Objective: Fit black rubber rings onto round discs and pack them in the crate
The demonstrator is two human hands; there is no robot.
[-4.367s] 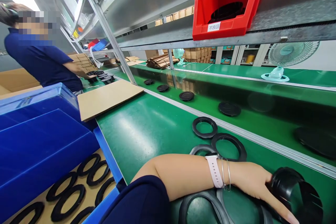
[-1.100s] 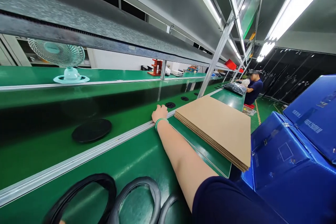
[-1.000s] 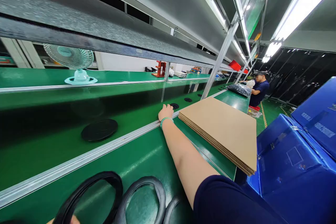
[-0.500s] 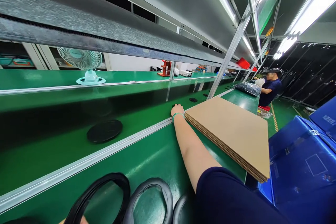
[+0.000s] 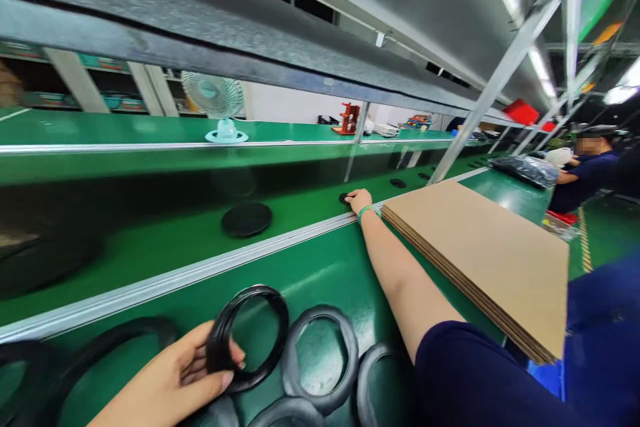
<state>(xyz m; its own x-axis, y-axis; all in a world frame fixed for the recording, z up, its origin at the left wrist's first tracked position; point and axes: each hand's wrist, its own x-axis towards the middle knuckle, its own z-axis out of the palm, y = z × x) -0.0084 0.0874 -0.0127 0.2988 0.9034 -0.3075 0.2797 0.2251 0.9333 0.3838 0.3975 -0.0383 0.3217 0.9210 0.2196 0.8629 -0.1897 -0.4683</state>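
Observation:
At the lower left, my left hand (image 5: 183,370) is closed round one side of a glossy black ring (image 5: 281,317), thumb in front and fingertips through the opening. The ring is tilted up over the green worktop (image 5: 270,267). Grey-black rubber-looking rings (image 5: 353,353) lie beside it, some cut off by the frame's bottom. My right arm reaches far forward across a metal rail. Out there my right hand (image 5: 361,200) pinches the edge of a small flat black disc (image 5: 343,198) on the green belt; the fingers partly hide it.
A larger black disc (image 5: 247,220) lies on the belt (image 5: 310,217), with more discs farther along. Stacked cardboard sheets (image 5: 480,247) stand right of my arm. Blue boxes (image 5: 605,320) are at far right. A co-worker (image 5: 593,167) sits beyond. A fan (image 5: 215,97) stands behind, under a low overhead shelf.
The view has swung left and down, so most things sit farther right. My left hand has come up into view with the black ring. My right hand stays at the small disc.

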